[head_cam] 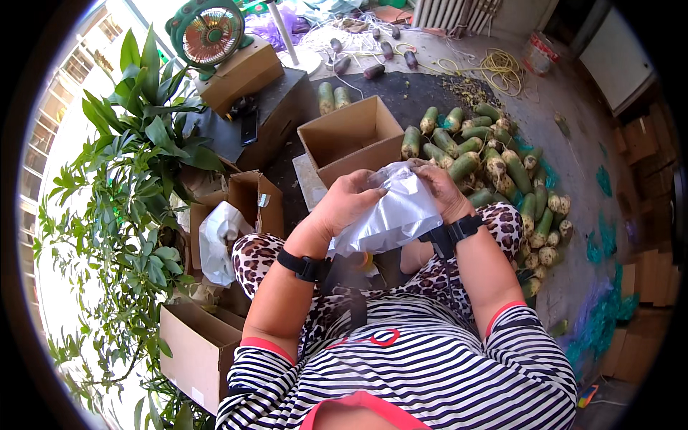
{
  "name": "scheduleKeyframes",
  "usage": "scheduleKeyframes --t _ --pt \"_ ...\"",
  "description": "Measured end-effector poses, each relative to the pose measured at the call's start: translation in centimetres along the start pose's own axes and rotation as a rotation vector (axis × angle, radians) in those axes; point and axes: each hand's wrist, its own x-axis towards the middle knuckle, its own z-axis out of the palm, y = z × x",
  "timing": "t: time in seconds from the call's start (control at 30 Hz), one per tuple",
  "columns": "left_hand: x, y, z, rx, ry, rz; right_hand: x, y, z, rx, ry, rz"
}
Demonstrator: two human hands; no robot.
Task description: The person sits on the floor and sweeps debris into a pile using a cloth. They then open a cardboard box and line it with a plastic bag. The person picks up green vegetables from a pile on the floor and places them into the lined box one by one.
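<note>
Between both hands I hold a clear plastic bag (395, 215) by its upper edge, in front of my knees. My left hand (352, 196) pinches the edge with thumb and fingers. At the other side of the same edge, my right hand (438, 185) grips the film. Just beyond the bag stands an open cardboard box (355, 140), tilted in the view, with its visible inside bare. To the right of my right hand lies a heap of green radishes (484, 145) with pale root ends.
Left of my knee, white plastic bags (220, 242) hang at a cardboard box (269, 207); another box (191, 344) stands nearer. A green fan (212, 37) tops a carton (242, 78). Leafy plants (123, 215) line the left. Dark radishes (373, 71) and yellow rope (502, 70) lie behind.
</note>
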Motion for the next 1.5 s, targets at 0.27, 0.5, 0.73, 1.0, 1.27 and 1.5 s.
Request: scheduleKeyframes --t 0.27,0.5,0.73,1.0,1.27,1.5 --pt "2.0 -7.6 1.3 -0.195 0.237 -0.123 -1.3 5.0 -5.8 -0.929 0.201 0.351" --pt "4.8 -9.6 3.1 0.814 0.353 -0.035 -2.0 6.2 -4.8 -1.269 0.270 -0.198" --pt "5.1 -9.8 4.7 1.107 0.251 0.217 -4.5 5.6 -5.9 -1.624 0.375 -0.223" --pt "1.3 -8.5 3.5 1.351 0.608 0.277 -4.1 5.5 -5.2 -0.966 0.381 0.154" --pt "-2.0 -8.4 5.2 1.161 0.663 0.605 -3.9 5.7 -2.3 -0.756 0.507 0.172" --pt "-0.2 -13.7 6.5 0.091 0.221 -0.131 -4.2 6.2 -2.6 -0.983 0.486 0.193"
